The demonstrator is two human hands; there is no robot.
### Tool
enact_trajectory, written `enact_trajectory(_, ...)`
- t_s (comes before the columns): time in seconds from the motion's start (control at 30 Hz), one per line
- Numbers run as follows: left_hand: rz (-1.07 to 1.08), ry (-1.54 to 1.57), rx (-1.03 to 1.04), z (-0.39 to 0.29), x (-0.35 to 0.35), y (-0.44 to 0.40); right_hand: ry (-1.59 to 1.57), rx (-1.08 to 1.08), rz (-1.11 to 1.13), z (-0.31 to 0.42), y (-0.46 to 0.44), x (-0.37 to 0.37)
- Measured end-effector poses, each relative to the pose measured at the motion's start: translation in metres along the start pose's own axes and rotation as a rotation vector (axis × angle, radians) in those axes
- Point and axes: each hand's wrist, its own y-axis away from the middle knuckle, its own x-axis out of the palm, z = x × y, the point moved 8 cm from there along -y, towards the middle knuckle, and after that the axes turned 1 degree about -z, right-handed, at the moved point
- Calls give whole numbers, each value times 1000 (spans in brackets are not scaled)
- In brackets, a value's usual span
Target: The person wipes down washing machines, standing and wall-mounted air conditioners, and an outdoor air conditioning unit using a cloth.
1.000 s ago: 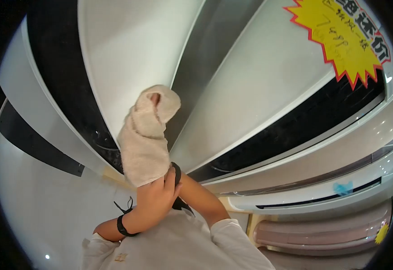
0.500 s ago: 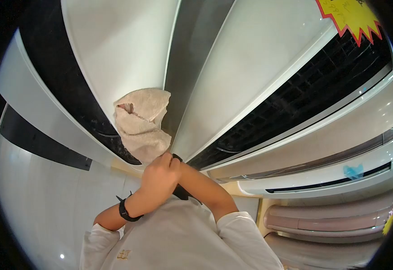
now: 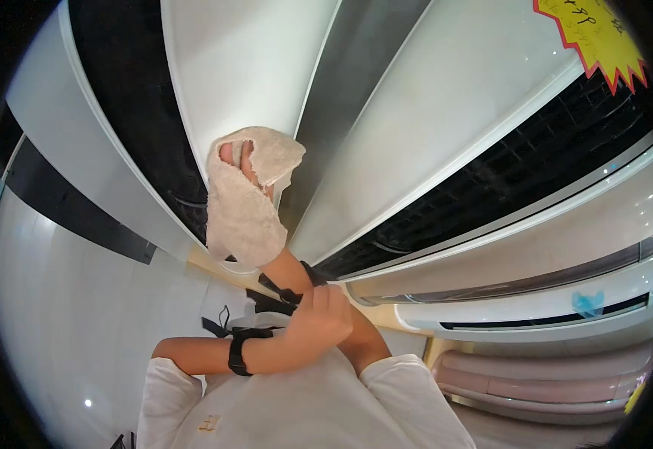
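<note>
My right hand (image 3: 248, 163) is mostly hidden in a beige terry cloth (image 3: 242, 217) wrapped around it, with some fingers showing through a gap. The cloth lies against the white front panel (image 3: 240, 67) of a tall appliance that looks like an air conditioner; whether it presses on the panel I cannot tell. My left hand (image 3: 317, 318) is closed around my right forearm (image 3: 360, 329), just below a black wristband (image 3: 313, 275). Another black band (image 3: 238, 352) is on my left wrist.
More white and beige units with black grilles (image 3: 483, 172) stand close on the right. A yellow starburst price sign (image 3: 596, 34) hangs top right. Pinkish units (image 3: 551, 374) are at lower right. Pale floor (image 3: 79, 322) shows on the left.
The cloth and my right hand have shifted slightly up and right in view, and more fingers show. My left hand has slid from the right wrist down onto the forearm.
</note>
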Motion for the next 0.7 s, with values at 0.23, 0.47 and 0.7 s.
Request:
enact_trajectory(0.23, -4, 217, -88, 28, -18, 8, 12, 22, 18, 4, 1, 1)
enact_trajectory(0.47, 6, 354, -200, 69, -24, 33, 31, 73, 39, 2, -4, -1)
enact_trajectory(0.7, -110, 362, 52, 72, -32, 7, -306, 507, 16, -42, -4, 32)
